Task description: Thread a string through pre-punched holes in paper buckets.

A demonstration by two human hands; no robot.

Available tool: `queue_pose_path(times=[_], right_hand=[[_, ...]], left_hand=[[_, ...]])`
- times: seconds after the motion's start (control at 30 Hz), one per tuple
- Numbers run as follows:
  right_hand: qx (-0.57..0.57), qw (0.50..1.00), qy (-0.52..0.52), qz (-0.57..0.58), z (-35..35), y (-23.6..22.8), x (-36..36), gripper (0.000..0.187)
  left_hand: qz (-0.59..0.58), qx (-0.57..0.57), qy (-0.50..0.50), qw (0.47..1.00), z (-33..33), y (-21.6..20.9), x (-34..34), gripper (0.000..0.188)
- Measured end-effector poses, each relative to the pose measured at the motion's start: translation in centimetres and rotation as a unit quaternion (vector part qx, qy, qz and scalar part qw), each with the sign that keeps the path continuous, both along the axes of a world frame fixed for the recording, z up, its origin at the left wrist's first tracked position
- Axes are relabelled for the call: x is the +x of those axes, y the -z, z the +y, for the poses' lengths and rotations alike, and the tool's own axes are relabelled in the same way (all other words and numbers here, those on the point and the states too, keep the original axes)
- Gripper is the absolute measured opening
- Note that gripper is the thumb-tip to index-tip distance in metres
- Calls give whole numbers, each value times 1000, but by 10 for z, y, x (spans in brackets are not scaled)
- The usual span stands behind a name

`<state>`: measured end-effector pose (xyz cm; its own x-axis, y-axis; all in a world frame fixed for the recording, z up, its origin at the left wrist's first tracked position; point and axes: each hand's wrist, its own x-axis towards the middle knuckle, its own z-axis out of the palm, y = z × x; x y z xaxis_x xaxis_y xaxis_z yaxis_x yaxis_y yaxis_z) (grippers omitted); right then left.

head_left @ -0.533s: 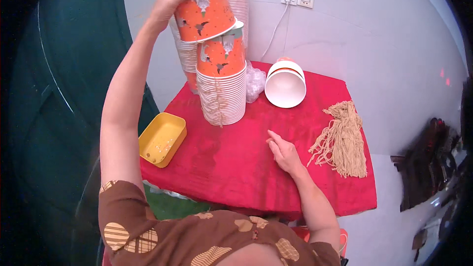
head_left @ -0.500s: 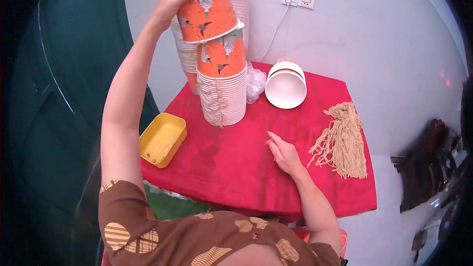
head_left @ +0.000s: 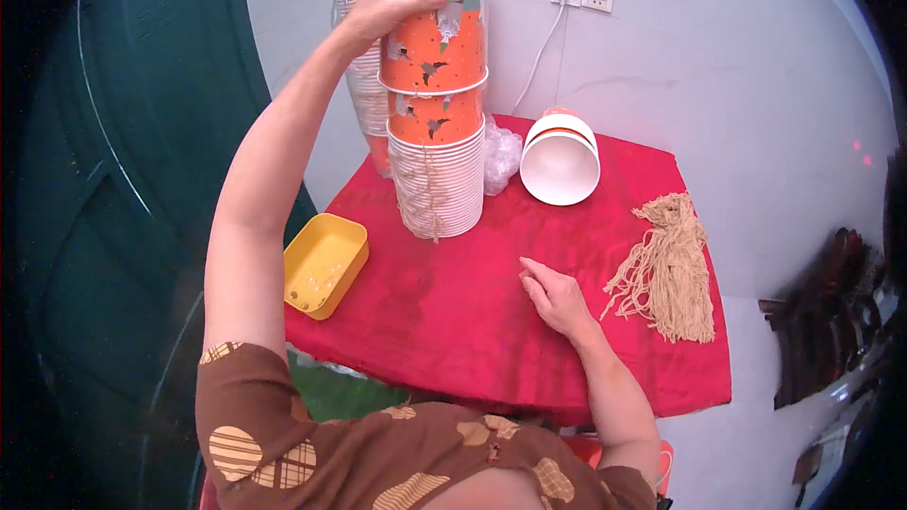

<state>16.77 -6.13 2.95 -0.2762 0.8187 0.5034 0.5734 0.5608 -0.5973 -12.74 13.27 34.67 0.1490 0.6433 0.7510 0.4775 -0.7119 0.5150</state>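
At the upper rim of an orange paper bucket (head_left: 453, 55) with printed pictures, my left hand (head_left: 392, 11) grips with the thumb across its front. The bucket sits upside down over the top of a tall stack of nested paper buckets (head_left: 442, 191), whose uppermost orange wall shows below it. Brown strings hang down the stack's side. My right hand (head_left: 556, 300) rests on the red cloth, fingers stretched out, holding nothing. To its right lies a bundle of tan strings (head_left: 678, 274).
A yellow tray (head_left: 354, 260) with small bits inside stands at the left edge. Two white-lined buckets (head_left: 559, 170) lie on their side, mouth toward me. Behind are another wrapped stack (head_left: 367, 99) and crumpled clear plastic (head_left: 501, 156). A white cord (head_left: 540, 52) runs from a wall socket.
My left hand has brought the orange bucket rightward and down from a tilt, so it now sits straight on the stack. My right hand has hardly moved.
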Motion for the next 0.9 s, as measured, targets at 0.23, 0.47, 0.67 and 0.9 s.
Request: queue_pose_path(times=[0.23,0.47,0.67,0.9], right_hand=[[42,999,-3,15,-1,-5,-3,33],[47,999,3,13,-4,-11,-4,30],[54,998,4,16,-4,-12,-6,28],[47,999,6,11,-6,-16,-7,27]], left_hand=[[10,-21,-3,1000,-7,6,4,108],[13,7,18,1000,-4,14,6,104],[24,13,-10,1000,10,21,0,106],[18,-1,-1,1000,7,24,1,107]])
